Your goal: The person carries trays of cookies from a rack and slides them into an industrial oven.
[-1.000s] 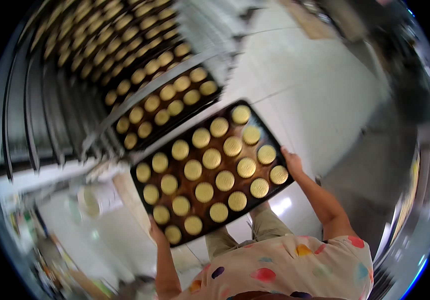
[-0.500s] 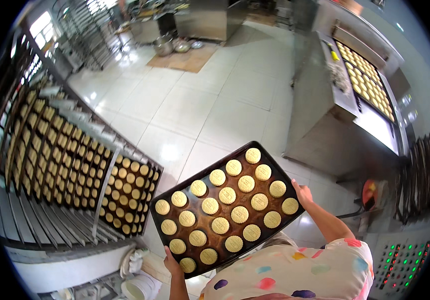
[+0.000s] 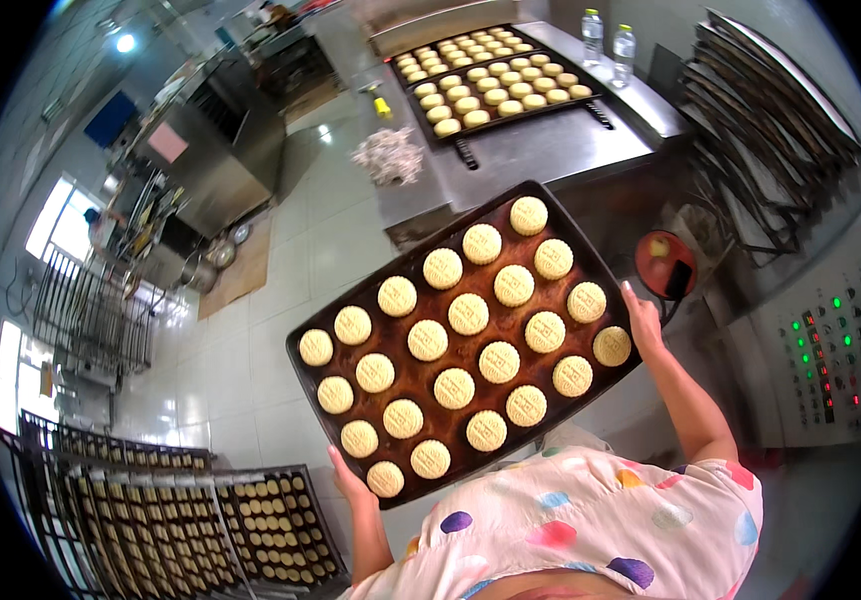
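Between my two hands I carry a dark baking tray [image 3: 420,365], its left end lower in the picture than its right. Rows of round, pale yellow pastries [image 3: 467,313] with scalloped edges and stamped tops lie on it. My left hand [image 3: 352,482] grips the tray's near left corner, thumb along the rim. On the right short side, my right hand [image 3: 642,318] holds the rim. The fingers beneath the tray are hidden on both sides. Ahead is a steel counter [image 3: 540,160] bearing two dark trays [image 3: 500,120] of similar pale pastries.
A rack [image 3: 220,520] loaded with pastry trays stands at lower left. On the right are a red round stool [image 3: 662,262], stacked dark trays [image 3: 770,130] and a control panel [image 3: 830,350] with lit indicators. Two bottles [image 3: 607,48] and a whitish rag [image 3: 390,157] rest on the counter.
My view and body have turned right, toward the counter, with the tray still in both hands. The rack has shifted to the lower left of the picture.
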Motion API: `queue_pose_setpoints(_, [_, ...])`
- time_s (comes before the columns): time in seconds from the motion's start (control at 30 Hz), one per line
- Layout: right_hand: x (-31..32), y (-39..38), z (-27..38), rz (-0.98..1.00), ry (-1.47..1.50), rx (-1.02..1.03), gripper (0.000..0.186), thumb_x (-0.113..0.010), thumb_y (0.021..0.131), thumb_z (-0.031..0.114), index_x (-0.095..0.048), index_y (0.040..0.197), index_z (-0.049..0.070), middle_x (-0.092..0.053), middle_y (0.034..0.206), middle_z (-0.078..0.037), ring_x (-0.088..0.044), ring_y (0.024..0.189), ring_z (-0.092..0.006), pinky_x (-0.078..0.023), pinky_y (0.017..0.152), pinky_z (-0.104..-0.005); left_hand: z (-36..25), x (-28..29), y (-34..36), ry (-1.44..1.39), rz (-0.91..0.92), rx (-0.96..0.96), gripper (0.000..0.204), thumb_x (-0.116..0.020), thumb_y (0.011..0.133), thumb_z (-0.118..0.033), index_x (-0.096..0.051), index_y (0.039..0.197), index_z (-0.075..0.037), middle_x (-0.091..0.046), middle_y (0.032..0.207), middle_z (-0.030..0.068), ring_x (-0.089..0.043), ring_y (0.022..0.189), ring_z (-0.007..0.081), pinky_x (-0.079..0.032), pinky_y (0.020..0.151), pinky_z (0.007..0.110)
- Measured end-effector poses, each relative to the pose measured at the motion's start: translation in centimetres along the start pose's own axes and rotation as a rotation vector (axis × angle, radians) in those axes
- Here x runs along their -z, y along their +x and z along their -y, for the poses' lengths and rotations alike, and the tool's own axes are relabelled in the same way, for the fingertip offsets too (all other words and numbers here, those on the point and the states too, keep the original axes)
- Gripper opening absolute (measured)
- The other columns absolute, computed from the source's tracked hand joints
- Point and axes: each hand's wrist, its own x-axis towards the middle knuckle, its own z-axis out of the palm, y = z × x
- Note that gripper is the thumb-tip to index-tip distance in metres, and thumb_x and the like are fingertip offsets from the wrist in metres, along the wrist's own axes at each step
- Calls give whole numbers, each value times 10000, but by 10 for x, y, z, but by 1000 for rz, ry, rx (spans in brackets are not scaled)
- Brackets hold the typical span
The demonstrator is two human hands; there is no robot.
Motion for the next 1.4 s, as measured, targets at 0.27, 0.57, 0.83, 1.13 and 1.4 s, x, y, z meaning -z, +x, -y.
queue_pose_setpoints(0.27, [73,103,-30,-232,386,24,699,-469,845,596,-516,653,-75,-438,598,16,-380,610,-92,-336,588,-288,21,-166,74,11,344,-12,701,-500,871,-511,-435,1253,73,-463,1282,106,-471,1144,201,-384,956,325])
queue_pose_setpoints(0.57, [109,241,-4,-330,288,-15,651,-493,850,567,-477,631,-46,-443,633,10,-368,627,-94,-326,573,-298,25,-371,108,71,452,61,665,-520,856,-525,-525,1134,79,-548,1149,117,-535,1012,183,-431,888,310])
queue_pose_setpoints(0.83, [98,348,-33,-319,228,-61,682,-523,825,568,-484,619,-81,-438,601,-25,-369,612,-116,-327,563,-330,28,-452,103,222,357,71,656,-528,844,-544,-564,1046,80,-590,1022,105,-551,901,153,-460,807,305])
queue_pose_setpoints(1.13, [78,456,-18,-61,134,-54,553,-542,874,431,-586,816,-117,-562,720,-90,-443,707,-132,-407,673,-322,80,-479,114,269,150,93,681,-524,846,-546,-566,1029,109,-568,1048,126,-514,920,177,-424,819,318])
queue_pose_setpoints(1.4, [64,488,-34,-19,157,42,529,-492,914,392,-576,1060,-109,-627,980,-155,-528,907,-172,-401,854,-294,105,-486,139,337,107,22,551,-514,891,-446,-575,967,97,-578,974,100,-487,881,168,-392,815,306])
